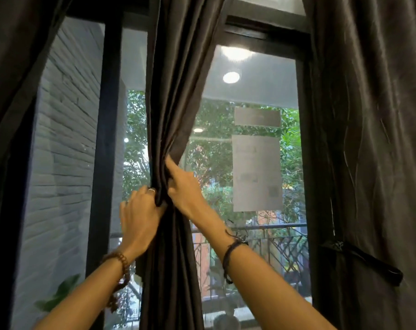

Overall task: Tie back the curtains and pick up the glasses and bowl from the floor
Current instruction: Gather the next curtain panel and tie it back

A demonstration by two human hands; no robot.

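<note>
A dark grey middle curtain [176,79] hangs bunched in front of the window. My left hand [140,210] grips its gathered folds from the left at mid height. My right hand [182,186] holds the same bunch from the right, fingers reaching up into the cloth. A second dark curtain [373,139] hangs at the right with a black tie-back strap [364,260] round it. A third curtain [14,67] hangs at the left. Glasses and bowl are not in view.
Behind the curtains stands a black-framed window [106,139] with paper sheets [257,172] stuck on the glass. Outside are a balcony railing [269,236], trees and a grey brick wall [64,139]. A green leaf [61,291] shows at the lower left.
</note>
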